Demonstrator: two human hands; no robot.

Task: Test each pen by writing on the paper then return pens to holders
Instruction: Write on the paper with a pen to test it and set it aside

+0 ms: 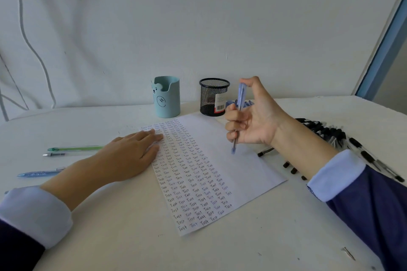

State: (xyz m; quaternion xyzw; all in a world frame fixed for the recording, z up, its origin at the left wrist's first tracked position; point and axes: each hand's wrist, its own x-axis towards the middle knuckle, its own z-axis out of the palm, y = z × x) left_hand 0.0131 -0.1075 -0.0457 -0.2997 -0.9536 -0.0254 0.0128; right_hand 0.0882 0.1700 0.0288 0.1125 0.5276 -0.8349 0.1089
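While our left hand [130,156] lies flat, fingers straight and together, on the left edge of the paper [231,174], our right hand [253,121] grips a blue pen [239,114] near-upright, fingers curled round it, lower end over the blank right part; contact unclear. Paper lies mid-tabletop [110,237], left part filled with columns of "Test". Behind it stand a teal holder [167,97] and a mesh holder [213,97]. Black pens [330,134] lie right of the paper, three pens [57,154] left.

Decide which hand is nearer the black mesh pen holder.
Right. The right hand, gripping a blue pen, hovers just beside the black mesh holder; the left hand rests flat on the paper, farther left.
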